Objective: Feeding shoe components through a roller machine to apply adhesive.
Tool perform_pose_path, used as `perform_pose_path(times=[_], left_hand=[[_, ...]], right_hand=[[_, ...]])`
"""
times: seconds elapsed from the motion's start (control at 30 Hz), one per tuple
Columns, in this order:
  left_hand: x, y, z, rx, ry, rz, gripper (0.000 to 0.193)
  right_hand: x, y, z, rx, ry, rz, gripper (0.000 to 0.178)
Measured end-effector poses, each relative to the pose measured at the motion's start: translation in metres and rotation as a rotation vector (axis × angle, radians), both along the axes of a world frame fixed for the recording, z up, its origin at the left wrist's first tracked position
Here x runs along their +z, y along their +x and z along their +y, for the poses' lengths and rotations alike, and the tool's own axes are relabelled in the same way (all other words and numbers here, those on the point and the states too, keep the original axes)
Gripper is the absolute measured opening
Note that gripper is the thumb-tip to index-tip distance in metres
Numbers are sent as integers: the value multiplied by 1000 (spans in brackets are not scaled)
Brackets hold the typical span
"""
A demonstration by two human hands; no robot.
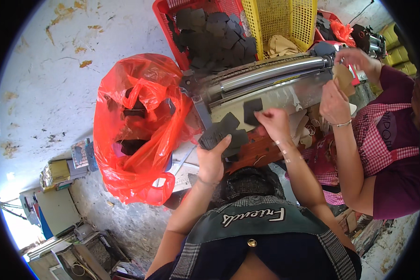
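A fanned stack of dark grey cut sheet pieces (225,132) is gripped in my left hand (212,161), the thumb lying across it. Between the thumb and fingers of my right hand (276,122) is a single dark grey piece (252,111). That piece is over the pale feed plate (284,95) of a machine, just in front of its shiny metal roller (275,74). The stack is at the plate's near left corner. The sheet material looks like leather or something similar, but I cannot tell which.
A red plastic bag (121,107) with dark pieces inside stands at the left. Behind the machine are a red basket (162,23) of dark pieces and a yellow basket (284,21) with tan pieces. At right, a co-worker's hands (335,103) hold tan pieces (343,79) by the roller's end.
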State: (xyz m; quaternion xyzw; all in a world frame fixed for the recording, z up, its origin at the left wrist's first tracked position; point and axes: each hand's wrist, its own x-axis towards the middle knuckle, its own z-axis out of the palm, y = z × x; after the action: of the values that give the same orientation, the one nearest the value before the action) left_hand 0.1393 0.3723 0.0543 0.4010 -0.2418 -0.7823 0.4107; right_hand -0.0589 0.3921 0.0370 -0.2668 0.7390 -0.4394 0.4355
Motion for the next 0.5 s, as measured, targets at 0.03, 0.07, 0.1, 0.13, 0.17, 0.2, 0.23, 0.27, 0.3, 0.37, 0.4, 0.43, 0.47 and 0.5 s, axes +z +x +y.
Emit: perform_pose_path(times=[0.03,0.07,0.1,0.13,0.17,0.2,0.23,0.27,0.3,0.37,0.4,0.43,0.47,0.5], left_hand=[[-2,-3,-1,-11,2,6,33],[-4,-6,-2,-10,-22,-42,32],[-4,-7,-7,1,-46,-95,32],[-3,-7,-10,-3,-45,-93,32],[1,-7,-12,5,-38,-92,31],[3,-6,-12,24,-27,-96,30],[-1,-3,-11,30,-18,-99,30],[-8,-1,-10,43,-36,-108,29],[-14,-6,-14,50,-67,-106,28],[-22,-12,-13,95,-79,-137,25],[-22,-13,-10,131,-82,-177,22],[-22,-14,-10,139,-82,-178,22],[-20,-14,-9,101,-114,-220,24],[-17,-14,-9,60,-145,-263,27]], right_hand=[[0,1,-20,-14,-46,92,23],[1,0,-30,-29,-91,186,24],[0,1,-32,-32,-90,187,24],[0,1,-31,64,-144,176,26],[2,0,-29,159,-199,164,27],[7,5,-22,165,-195,161,27],[17,14,-7,235,-145,-57,26],[22,22,7,304,-93,-276,26],[22,22,11,308,-96,-270,26],[20,21,14,213,-165,-360,25],[24,22,14,219,-165,-360,25],[32,24,12,234,-153,-321,24],[35,24,11,250,-141,-282,23],[32,24,11,256,-141,-284,23]])
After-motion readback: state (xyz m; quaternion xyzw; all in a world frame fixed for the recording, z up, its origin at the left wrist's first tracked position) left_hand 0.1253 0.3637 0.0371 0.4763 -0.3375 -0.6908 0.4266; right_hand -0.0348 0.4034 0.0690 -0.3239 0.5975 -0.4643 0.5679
